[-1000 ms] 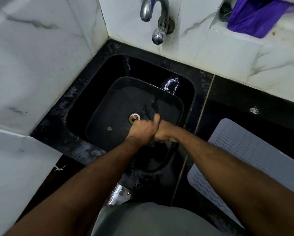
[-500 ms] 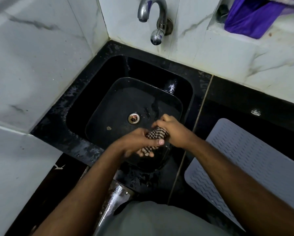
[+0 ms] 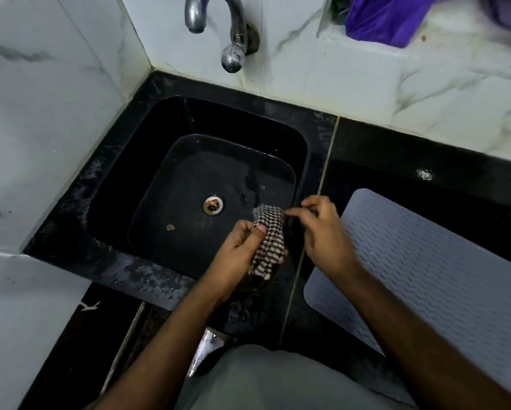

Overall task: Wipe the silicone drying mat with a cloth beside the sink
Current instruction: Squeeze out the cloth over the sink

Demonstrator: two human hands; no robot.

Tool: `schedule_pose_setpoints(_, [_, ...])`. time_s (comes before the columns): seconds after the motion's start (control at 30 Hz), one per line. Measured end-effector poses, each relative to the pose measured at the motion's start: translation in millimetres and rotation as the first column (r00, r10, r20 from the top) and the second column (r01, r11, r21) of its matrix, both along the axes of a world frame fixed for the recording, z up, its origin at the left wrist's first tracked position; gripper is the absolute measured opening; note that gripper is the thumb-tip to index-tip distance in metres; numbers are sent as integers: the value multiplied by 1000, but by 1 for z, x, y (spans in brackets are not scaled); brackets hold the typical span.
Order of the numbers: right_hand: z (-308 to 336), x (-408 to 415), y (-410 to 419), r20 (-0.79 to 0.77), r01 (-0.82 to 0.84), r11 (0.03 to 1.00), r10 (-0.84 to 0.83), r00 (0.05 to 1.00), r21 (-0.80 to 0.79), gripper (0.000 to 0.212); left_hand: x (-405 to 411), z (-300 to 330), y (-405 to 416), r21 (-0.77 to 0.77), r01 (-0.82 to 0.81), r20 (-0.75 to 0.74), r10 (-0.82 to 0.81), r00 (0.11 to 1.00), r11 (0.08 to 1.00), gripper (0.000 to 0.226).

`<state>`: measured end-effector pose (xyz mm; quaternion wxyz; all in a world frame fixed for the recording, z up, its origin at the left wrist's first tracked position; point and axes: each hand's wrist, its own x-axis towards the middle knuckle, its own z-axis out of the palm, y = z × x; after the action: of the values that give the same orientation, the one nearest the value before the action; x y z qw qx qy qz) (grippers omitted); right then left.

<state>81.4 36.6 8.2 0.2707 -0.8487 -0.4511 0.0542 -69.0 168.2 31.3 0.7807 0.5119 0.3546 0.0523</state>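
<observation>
Left grip [image 3: 242, 247] curled round black-and-white checked cloth [image 3: 267, 241] over black sink [image 3: 124, 173]; right grip [image 3: 322, 229] pinching its top corner. Grey ribbed silicone drying mat [image 3: 426, 261] flat on tabletop, just right.

The small woven cloth [image 3: 266, 243] carries a black-and-cream check. At three o'clock from it lies the rectangular silicone drying mat [image 3: 426, 270], pale grey-lavender, ribbed with rows of short slanted dashes. The square sink basin [image 3: 159, 173] is glossy black, and so is the stone bench [image 3: 396, 149] around it. The wall tiles [image 3: 41, 113] are white marble with grey veins. At one o'clock a purple fabric [image 3: 381, 22] shows; at twelve, a chrome curved tap [image 3: 233, 34]
</observation>
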Motion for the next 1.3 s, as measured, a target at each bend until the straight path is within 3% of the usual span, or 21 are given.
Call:
schedule_pose_setpoints(0.03, [1,-3,-1,-228,144,986,-122,966,79,47,-2,-2,1,109,48,3,-49,999,993,34])
schedule_pose_setpoints(0.07, [5,-7,0,-517,307,947,-214,829,100,42,-3,-2,1,199,99,10,-103,995,975,31])
schedule_pose_setpoints(0.1, [10,-12,1,-781,417,908,-227,582,47,35,-4,-3,0,269,146,19,-157,987,952,26])
schedule_pose_setpoints(0.13, [15,-17,1,-937,446,894,-189,293,-41,31,-4,-3,-3,312,184,26,-202,979,932,20])
schedule_pose_setpoints(0.17, [18,-21,1,-988,427,900,-134,82,-87,35,-3,-1,-7,327,211,32,-234,972,921,16])
schedule_pose_setpoints(0.2, [21,-25,0,-996,390,917,-93,4,-85,43,-2,-1,-12,314,224,29,-245,969,923,12])
schedule_pose_setpoints(0.23, [24,-28,-1,-998,366,929,-63,16,-53,49,-1,-1,-18,285,212,17,-226,974,935,9])
schedule_pose_setpoints(0.27, [24,-31,0,-994,375,927,-53,92,-14,50,-1,0,-24,248,186,0,-192,981,951,8])
schedule_pose_setpoints(0.4, [15,-36,-3,-872,452,888,-155,464,83,31,-7,-10,-40,351,162,-64,-149,987,922,29])
schedule_pose_setpoints(0.5, [13,-43,-13,-608,417,908,-309,731,41,35,-11,-19,-42,333,247,-18,-256,966,910,35])
schedule_pose_setpoints(0.57, [9,-51,-19,-410,400,916,-370,834,-12,38,-10,-22,-43,276,295,-23,-301,953,915,30])
schedule_pose_setpoints(0.67, [-6,-56,-24,-395,428,899,-427,813,-92,37,-10,-29,-44,261,359,-82,-349,933,896,27])
schedule_pose_setpoints(0.73, [-17,-55,-22,-422,431,888,-457,783,-162,35,-10,-38,-43,432,428,-227,-364,903,793,29])
schedule_pose_setpoints(0.8, [-24,-56,-18,-428,420,890,-453,782,-174,37,-9,-38,-44,603,482,-383,-299,874,636,30])
schedule_pose_setpoints(0.9, [-28,-55,-14,-273,400,892,-447,852,-211,41,-2,-36,-47,711,680,-658,-172,733,178,34])
schedule_pose_setpoints(0.93, [-27,-54,-14,-195,407,884,-451,871,-228,41,0,-36,-45,698,705,-686,-167,709,124,36])
schedule_pose_setpoints(0.97, [-25,-53,-13,-145,413,882,-450,881,-227,38,2,-36,-43,676,709,-676,-214,705,199,36])
schedule_pose_setpoints(1.03, [-21,-49,-12,-180,407,891,-441,879,-200,31,5,-38,-37,565,696,-615,-337,713,443,33])
schedule_pose_setpoints(1.1, [-20,-48,-13,-258,405,896,-441,860,-183,25,7,-40,-36,507,688,-563,-405,721,519,33])
schedule_pose_setpoints(1.17, [-22,-48,-14,-262,406,895,-443,857,-185,25,7,-40,-38,509,682,-563,-396,725,525,37])
schedule_pose_setpoints(1.3, [-24,-54,-16,-237,420,873,-475,847,-247,34,6,-34,-37,565,722,-651,-321,688,401,56])
